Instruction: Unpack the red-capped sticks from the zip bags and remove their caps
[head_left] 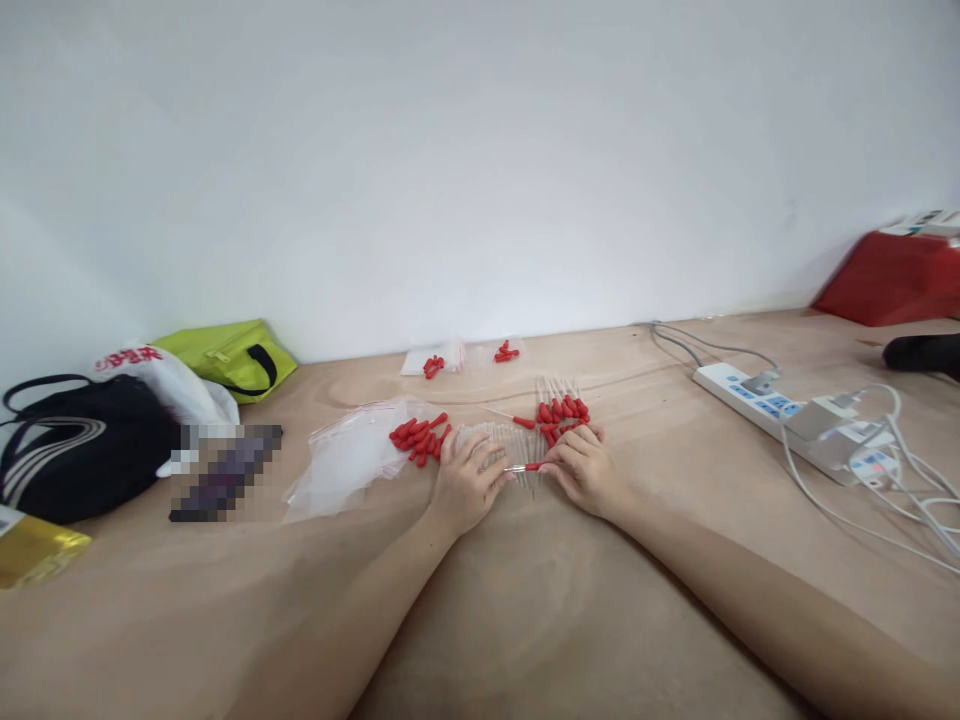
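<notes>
My left hand (466,485) pinches a thin glass dropper tube (515,469) low over the table. At the tube's right end is a red rubber bulb (533,467), gripped by the fingertips of my right hand (591,472). Bulb and tube meet end to end; how far one sits in the other is too small to tell. Under and between my hands lies a row of loose glass tubes (517,440), partly covered by my left hand. Loose red bulbs (417,436) are heaped beyond my left hand. Droppers with red bulbs (564,408) lie just past my right hand.
Clear plastic bags (349,460) lie left of the bulbs. Two small bags with red bulbs (433,366) (506,351) rest near the wall. A power strip (750,395) with cables stands right. Bags, including a black one (97,445), sit left; a red object (889,278) stands far right.
</notes>
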